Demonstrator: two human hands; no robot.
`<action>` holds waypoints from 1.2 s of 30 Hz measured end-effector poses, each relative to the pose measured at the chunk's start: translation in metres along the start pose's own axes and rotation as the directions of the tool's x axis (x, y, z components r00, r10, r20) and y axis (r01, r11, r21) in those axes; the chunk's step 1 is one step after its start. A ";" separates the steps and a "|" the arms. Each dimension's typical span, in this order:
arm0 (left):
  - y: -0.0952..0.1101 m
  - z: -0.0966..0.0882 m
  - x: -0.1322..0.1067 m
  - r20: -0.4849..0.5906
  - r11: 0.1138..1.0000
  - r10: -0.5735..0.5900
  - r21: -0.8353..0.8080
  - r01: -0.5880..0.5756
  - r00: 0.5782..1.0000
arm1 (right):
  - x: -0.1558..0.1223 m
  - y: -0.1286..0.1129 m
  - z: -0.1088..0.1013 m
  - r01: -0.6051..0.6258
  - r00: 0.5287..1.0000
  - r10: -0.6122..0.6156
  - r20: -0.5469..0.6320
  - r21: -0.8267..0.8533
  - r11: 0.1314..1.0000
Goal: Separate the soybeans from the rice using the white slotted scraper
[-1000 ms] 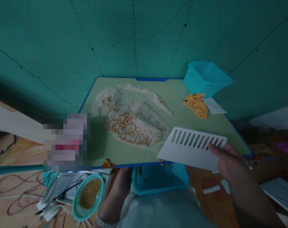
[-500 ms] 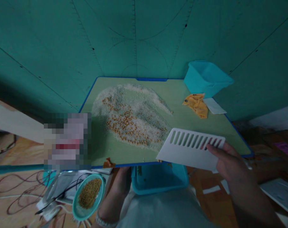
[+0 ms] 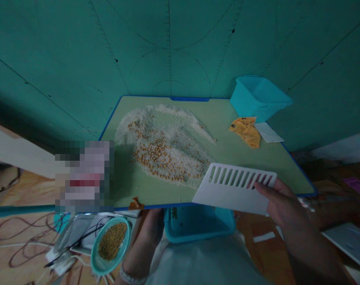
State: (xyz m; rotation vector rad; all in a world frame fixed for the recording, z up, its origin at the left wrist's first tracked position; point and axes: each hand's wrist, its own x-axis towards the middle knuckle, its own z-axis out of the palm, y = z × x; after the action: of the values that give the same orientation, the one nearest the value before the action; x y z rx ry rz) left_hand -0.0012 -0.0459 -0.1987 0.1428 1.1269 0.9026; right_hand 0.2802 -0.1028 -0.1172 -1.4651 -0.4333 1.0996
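Evidently, a white slotted scraper point(image 3: 230, 198) is gripped at its right end by the right hand point(image 3: 283, 202), its lower edge overlapping the near rim of the worktop point(image 3: 275, 162). A blue bin point(image 3: 200, 236) is positioned beneath that rim, presumably to catch spillage; the left hand point(image 3: 155, 227) is placed beside it, finger closure undetermined. Bare surface is noted between the grain-and-bean pile point(image 3: 168, 154) and the orange cloth point(image 3: 248, 133).

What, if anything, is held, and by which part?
Right hand: white slotted scraper, by its right end. Left hand: at left wall of lower blue bin; hold unclear.
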 end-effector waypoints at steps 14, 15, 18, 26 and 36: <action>0.002 0.005 -0.001 -0.029 1.000 0.020 0.000 -0.020 0.999 | 0.022 -0.013 -0.021 0.106 0.974 -0.092 -0.207 0.055 0.993; 0.002 0.006 -0.002 -0.032 1.000 0.024 0.001 -0.024 0.999 | 0.025 -0.014 -0.025 0.113 0.971 -0.099 -0.217 0.050 0.992; 0.003 0.005 -0.002 -0.033 1.000 0.019 0.010 -0.019 0.999 | 0.033 -0.017 -0.030 0.142 0.962 -0.128 -0.242 0.041 0.989; 0.003 0.005 -0.003 -0.028 0.999 -0.005 0.035 0.006 1.000 | 0.036 -0.022 -0.006 0.223 0.955 -0.211 -0.210 0.036 0.974; 0.004 0.004 -0.004 -0.024 1.000 0.023 -0.001 -0.023 0.999 | 0.021 -0.020 0.012 0.146 0.981 -0.133 -0.142 0.086 0.986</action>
State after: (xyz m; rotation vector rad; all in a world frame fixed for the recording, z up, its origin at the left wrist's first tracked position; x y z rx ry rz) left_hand -0.0002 -0.0450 -0.1918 0.1443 1.1488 0.9281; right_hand 0.2867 -0.0748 -0.1054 -1.3937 -0.3767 0.8919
